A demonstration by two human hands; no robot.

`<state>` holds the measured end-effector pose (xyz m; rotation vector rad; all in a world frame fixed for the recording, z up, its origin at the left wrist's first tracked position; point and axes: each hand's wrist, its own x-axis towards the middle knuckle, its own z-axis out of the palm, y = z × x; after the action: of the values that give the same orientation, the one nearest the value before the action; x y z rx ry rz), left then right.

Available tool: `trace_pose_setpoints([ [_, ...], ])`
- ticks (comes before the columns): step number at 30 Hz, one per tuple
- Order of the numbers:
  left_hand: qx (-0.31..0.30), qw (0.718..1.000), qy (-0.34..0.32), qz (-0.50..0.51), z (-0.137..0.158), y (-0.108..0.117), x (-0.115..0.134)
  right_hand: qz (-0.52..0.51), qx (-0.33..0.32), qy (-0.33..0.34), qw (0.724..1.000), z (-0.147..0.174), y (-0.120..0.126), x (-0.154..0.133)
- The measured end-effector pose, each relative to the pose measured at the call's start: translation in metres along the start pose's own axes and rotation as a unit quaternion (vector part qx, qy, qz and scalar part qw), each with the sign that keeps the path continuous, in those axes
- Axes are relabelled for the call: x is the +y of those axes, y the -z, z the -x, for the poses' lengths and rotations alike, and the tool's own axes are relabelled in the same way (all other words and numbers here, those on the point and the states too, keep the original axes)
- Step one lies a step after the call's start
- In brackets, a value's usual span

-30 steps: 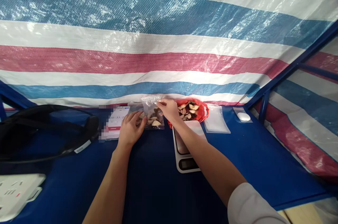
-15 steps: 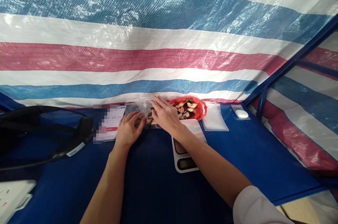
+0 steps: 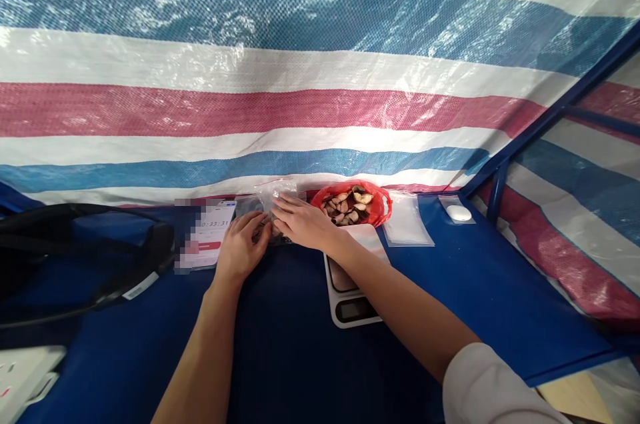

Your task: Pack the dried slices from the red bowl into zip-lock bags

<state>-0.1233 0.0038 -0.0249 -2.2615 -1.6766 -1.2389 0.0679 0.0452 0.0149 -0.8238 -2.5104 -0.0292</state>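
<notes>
The right hand [image 3: 304,224] lies outstretched over a clear rectangular plastic bag [image 3: 270,193] beside the curled left hand [image 3: 243,244], whose grip I cannot tell.

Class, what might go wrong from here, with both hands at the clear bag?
The right arm reaches over the scale and might nudge it. The red bag gapes open beside the right hand; a bump might spill its pieces. The phone lies close to the left hand and might get pushed.

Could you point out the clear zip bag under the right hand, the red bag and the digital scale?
Clear zip bag [image 3: 270,191]: head view, upper part.
Red bag [image 3: 383,212]: head view, right side of rim.
Digital scale [image 3: 354,309]: head view, display.
</notes>
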Motion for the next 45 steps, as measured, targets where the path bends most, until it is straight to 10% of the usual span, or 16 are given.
trace_pose_setpoints([
  [31,0.040,0.998,-0.031,-0.024,-0.003,0.002,0.007,-0.041,0.018,-0.056,0.997,0.014,0.022,-0.006],
  [45,0.002,0.987,-0.156,-0.036,-0.007,-0.010,0.061,-0.067,0.119,-0.195,0.971,0.146,0.078,0.034],
])
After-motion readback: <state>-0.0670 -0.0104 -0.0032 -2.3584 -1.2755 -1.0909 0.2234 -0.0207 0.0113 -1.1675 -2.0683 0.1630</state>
